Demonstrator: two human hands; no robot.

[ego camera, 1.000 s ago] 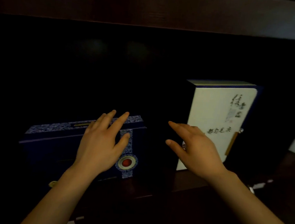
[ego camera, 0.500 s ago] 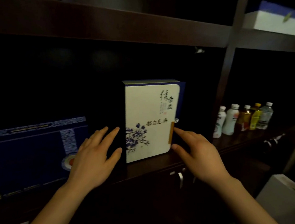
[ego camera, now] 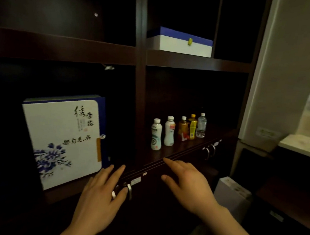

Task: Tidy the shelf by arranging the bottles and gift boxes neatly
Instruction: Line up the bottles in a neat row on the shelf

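Note:
A white gift box with blue flowers and black calligraphy [ego camera: 62,139] stands upright on the dark shelf [ego camera: 181,155] at the left. Several small bottles stand in a row in the right bay: two white ones [ego camera: 156,134] [ego camera: 169,131], an amber one [ego camera: 183,128], a yellow one [ego camera: 192,127] and a clear one [ego camera: 201,125]. A white box with a blue lid [ego camera: 181,42] lies on the shelf above. My left hand [ego camera: 100,197] and my right hand [ego camera: 187,184] hover in front of the shelf edge, fingers straight, holding nothing.
Cabinet doors with metal handles [ego camera: 129,191] [ego camera: 209,152] sit under the shelf. A white carton [ego camera: 231,195] stands on the floor at the right. A pale wall panel [ego camera: 285,72] and a counter [ego camera: 301,147] lie further right.
The view has swung right: the dark blue box has left the frame and the bottle row is now central. Both hands have moved from beside the white box to the shelf edge.

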